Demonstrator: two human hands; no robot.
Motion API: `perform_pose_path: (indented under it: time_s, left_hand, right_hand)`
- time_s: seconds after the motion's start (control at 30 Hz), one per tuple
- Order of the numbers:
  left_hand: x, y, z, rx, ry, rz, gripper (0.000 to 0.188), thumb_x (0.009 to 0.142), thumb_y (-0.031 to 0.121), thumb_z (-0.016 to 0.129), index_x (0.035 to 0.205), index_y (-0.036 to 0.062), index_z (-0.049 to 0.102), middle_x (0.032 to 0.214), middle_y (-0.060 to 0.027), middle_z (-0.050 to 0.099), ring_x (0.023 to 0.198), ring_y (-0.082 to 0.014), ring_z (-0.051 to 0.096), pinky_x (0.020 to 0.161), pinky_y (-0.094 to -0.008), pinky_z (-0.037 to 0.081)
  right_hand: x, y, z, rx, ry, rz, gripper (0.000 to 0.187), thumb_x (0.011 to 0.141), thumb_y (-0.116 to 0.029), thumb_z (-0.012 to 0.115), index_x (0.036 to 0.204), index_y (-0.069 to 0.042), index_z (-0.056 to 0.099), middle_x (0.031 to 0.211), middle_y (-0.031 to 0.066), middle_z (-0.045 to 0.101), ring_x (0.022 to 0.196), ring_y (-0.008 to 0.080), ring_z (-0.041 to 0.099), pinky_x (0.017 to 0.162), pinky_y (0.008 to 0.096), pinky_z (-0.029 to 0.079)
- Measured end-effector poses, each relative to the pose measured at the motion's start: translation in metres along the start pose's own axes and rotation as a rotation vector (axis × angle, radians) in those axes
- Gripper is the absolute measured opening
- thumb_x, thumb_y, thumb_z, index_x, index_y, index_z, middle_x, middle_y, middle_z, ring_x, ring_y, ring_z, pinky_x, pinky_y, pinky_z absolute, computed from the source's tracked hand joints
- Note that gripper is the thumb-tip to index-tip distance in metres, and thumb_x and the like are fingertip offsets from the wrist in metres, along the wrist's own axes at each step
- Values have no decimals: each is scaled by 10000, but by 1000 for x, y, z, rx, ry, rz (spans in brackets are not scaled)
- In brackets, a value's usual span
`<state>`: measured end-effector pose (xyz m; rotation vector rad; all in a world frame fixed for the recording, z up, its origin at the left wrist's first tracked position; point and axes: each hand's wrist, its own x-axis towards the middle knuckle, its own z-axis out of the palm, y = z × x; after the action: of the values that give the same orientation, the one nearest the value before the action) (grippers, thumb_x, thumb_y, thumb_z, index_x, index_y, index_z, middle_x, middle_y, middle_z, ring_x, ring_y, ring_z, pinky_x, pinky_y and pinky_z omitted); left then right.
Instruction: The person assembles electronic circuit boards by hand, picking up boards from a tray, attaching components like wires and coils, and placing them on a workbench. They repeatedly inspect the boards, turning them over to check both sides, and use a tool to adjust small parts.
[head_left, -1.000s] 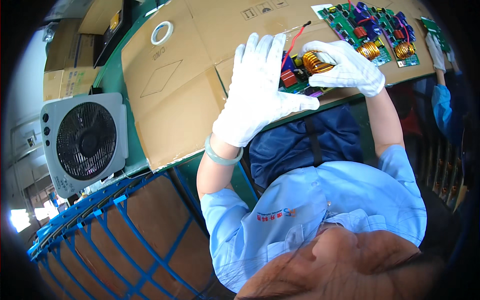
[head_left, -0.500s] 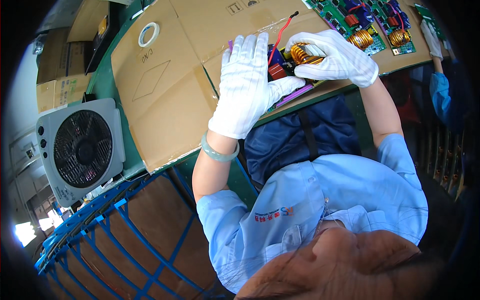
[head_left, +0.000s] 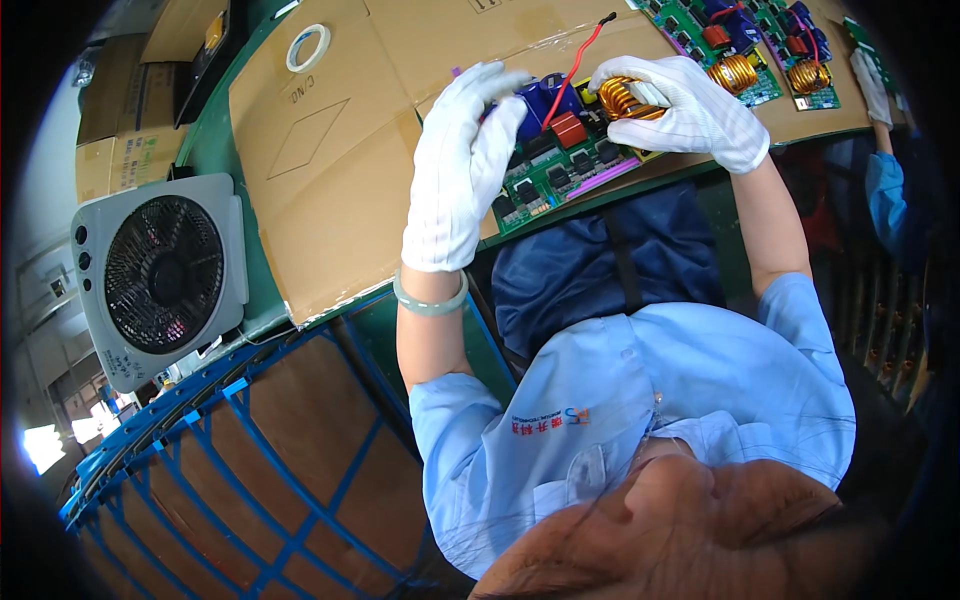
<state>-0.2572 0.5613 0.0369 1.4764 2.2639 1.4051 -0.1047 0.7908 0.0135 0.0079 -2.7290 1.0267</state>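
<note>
A green circuit board (head_left: 555, 182) lies in front of me on the cardboard. It carries blue capacitors (head_left: 545, 98), a red block component (head_left: 568, 130), black parts, and a purple strip along its near edge. My right hand (head_left: 700, 110), in a white glove, has its thumb and fingers closed around a copper-wound coil (head_left: 625, 98) at the board's right end. At the left end, my gloved left hand (head_left: 455, 165) curls its thumb and fingers around the board and a blue capacitor, with its fingertips slightly blurred. A red wire (head_left: 578, 65) with a black tip rises from between the capacitors.
Two similar boards with copper coils (head_left: 733, 74) lie at the far right. Beyond them another person's gloved hand (head_left: 871, 88) touches a green board. A tape roll (head_left: 308, 48) rests on the cardboard sheet (head_left: 330, 200). A grey box fan (head_left: 165, 275) stands left.
My left hand has shifted left from lying flat over the board to curling at its left end, uncovering more components. My right hand stays on the coil, moving slightly right with the board.
</note>
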Motion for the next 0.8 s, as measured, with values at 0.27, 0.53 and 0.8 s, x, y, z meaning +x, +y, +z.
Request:
perform_pose_path:
  time_s: [0.27, 0.53, 0.8]
  left_hand:
    - [-17, 0, 11, 161, -219, 118, 213, 849, 228, 746, 1009, 103, 811, 1280, -186, 668, 1336, -417, 499, 1127, -460, 377]
    - [-15, -4, 14, 45, -253, 137, 249, 877, 242, 696, 977, 40, 802, 1301, -192, 661, 1366, -414, 472, 1142, -463, 354]
    - [-8, 25, 15, 197, -98, 125, 161, 894, 149, 657, 903, 44, 778, 894, -103, 744, 896, -285, 679, 853, -379, 496]
  right_hand:
    - [2, 1, 2, -5, 44, -68, 563, 834, -446, 783, 1182, -30, 629, 961, 208, 702, 863, 403, 675, 735, 402, 531]
    - [1, 0, 0, 3, 21, -4, 436, 818, -227, 796, 1186, -67, 623, 1004, 154, 708, 877, 327, 680, 812, 348, 531]
    - [4, 1, 2, 21, 46, -32, 447, 834, -275, 790, 1187, -69, 611, 994, 144, 707, 860, 294, 682, 809, 340, 532]
